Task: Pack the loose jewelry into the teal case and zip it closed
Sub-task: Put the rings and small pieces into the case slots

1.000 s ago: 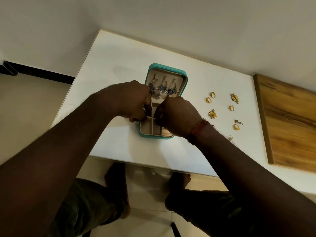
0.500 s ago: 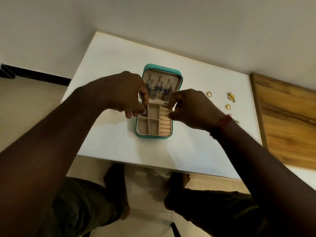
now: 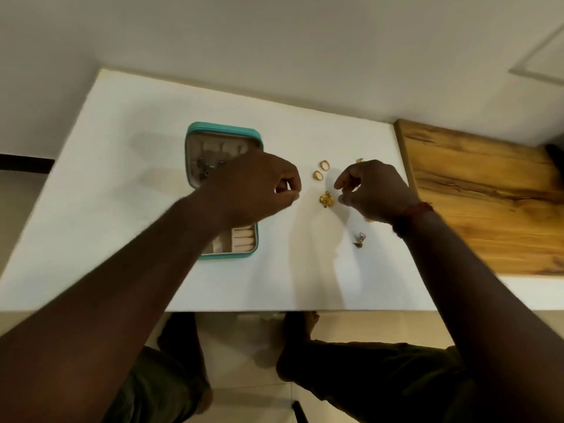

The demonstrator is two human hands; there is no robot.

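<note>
Teal case (image 3: 224,135) lies open on the white table (image 3: 122,193). Its beige lining shows dark earrings (image 3: 205,166) in the lid and ring rolls (image 3: 243,239) in the base. My left hand (image 3: 256,184) hovers over the case's right edge, fingertips pinched together; I cannot tell whether they hold anything. Right of the case, my right hand (image 3: 375,190) hangs half open and empty, thumb and forefinger apart, just beside a gold flower piece (image 3: 326,200). Two gold rings (image 3: 320,170) also lie right of the case.
</note>
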